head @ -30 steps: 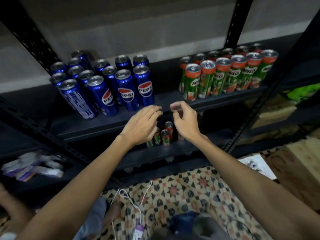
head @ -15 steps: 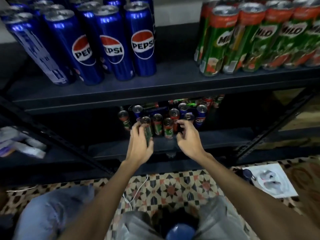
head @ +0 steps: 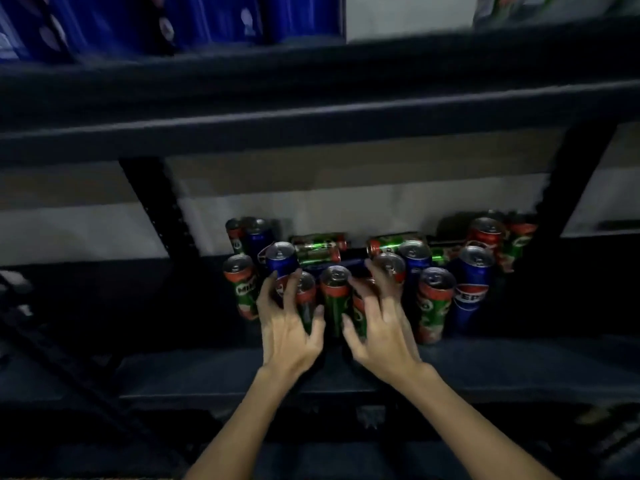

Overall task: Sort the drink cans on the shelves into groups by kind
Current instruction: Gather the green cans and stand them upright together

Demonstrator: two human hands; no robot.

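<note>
Both hands had pushed deeper into lower shelf (head: 485, 362) | left hand (head: 289, 327) gripped a Milo can (head: 306, 303), right hand (head: 379, 327) clamped another Milo can (head: 360, 311) | risk: Pepsi can (head: 282, 259) at 12 o'clock could topple

- The single head view sits low and close in front of the lower shelf (head: 485, 358), facing forward and slightly down into its opening.
- The upper shelf (head: 311, 95) crosses the top of the frame, seen partly from beneath.
- Both forearms enter from the bottom edge, reaching away from the lens.
- Edges bend with the wide lens; upper areas look blurred.
</note>
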